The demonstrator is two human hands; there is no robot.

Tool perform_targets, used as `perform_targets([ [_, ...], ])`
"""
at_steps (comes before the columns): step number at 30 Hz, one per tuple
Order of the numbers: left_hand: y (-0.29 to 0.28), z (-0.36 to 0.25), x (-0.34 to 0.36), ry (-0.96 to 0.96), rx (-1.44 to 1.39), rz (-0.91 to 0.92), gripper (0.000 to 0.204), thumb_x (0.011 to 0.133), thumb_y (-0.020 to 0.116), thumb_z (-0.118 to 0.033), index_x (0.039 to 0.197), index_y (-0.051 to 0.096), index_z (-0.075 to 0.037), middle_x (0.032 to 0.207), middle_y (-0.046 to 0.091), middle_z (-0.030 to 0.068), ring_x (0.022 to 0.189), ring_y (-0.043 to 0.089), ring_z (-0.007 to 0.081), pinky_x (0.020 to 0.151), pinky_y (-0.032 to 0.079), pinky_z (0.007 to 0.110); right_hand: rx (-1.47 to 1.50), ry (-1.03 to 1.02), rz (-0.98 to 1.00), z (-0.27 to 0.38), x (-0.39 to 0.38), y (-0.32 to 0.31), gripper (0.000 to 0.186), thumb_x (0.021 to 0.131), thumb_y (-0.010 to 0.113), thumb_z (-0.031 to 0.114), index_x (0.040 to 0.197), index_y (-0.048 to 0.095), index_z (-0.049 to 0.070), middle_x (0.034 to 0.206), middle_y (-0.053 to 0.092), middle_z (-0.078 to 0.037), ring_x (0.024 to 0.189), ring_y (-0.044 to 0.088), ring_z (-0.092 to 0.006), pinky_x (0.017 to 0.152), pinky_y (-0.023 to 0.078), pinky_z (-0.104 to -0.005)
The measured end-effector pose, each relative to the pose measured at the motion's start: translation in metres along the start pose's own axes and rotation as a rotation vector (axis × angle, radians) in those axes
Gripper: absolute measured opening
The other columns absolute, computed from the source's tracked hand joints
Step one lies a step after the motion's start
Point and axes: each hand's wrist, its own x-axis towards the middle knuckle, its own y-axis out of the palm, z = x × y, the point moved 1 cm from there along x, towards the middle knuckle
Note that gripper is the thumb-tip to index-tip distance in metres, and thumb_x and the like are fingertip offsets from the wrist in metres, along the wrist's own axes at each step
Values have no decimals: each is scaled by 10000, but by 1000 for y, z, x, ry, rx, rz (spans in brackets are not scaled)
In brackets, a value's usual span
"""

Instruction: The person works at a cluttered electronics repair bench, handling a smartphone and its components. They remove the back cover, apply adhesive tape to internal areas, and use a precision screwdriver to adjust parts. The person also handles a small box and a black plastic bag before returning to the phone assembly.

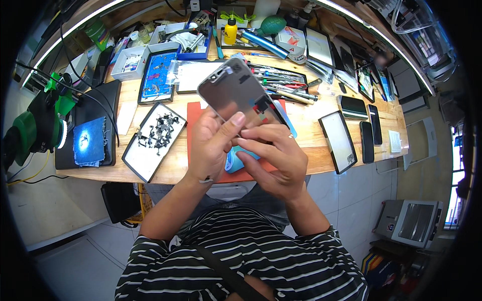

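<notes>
Over the front of the bench my left hand (213, 138) grips a phone display panel (236, 93), thumb laid on its lower part. The panel is tilted, its dark grey inner face towards me, with a pale frame and small black and red parts near its lower right. At the panel's lower edge is my right hand (276, 158), fingers bent and apart, the thumb clear of the fingertips. Whether those fingertips press on the panel is hard to make out. Beneath both hands lie an orange-red mat (196, 131) and a light blue item (235, 161), partly hidden.
Left of the mat, a white tray (135, 155) holds small black parts. Screwdrivers and tweezers (286, 83) lie behind the panel. At right are a pale tray (337, 143) and several phones (367, 142). A green-and-black microscope (37, 125) stands over a blue cloth pad (90, 143) at far left.
</notes>
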Motion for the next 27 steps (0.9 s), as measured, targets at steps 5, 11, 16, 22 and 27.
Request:
perform_targets([
  [5,0,0,-10,70,27,-70,282,1038,596,-95,1286,555,34,1184,700,167,979,747,210,779,647,309,-145,148,-222,-6,6,-17,548,741,932,133,1221,690,27,1102,689,-114,939,651,-238,784,529,-352],
  [11,2,0,-24,210,117,-19,254,1031,591,-41,1268,577,48,1190,696,158,1049,705,178,905,575,313,-92,178,-126,-15,15,-17,664,701,971,173,1262,659,6,1129,673,-137,918,653,-220,772,563,-328],
  [16,1,-2,-33,301,263,24,279,1024,592,-22,1287,572,68,1218,692,162,1111,670,181,993,503,320,-67,118,-150,-17,19,-15,579,723,958,143,1213,682,6,1049,691,-115,855,659,-208,720,554,-319],
  [22,-1,-8,-34,284,299,25,313,1008,621,-30,1298,565,73,1210,688,158,1116,664,174,998,498,314,49,154,-214,-18,19,-20,170,915,796,77,1046,736,-14,918,710,-104,778,644,-181,701,512,-292],
  [27,14,-12,-31,212,236,-130,481,911,758,23,1326,516,37,1176,707,155,1113,682,186,1009,529,327,151,243,-189,-15,18,-21,119,948,775,106,1005,746,6,873,713,-68,759,622,-154,679,487,-282],
])
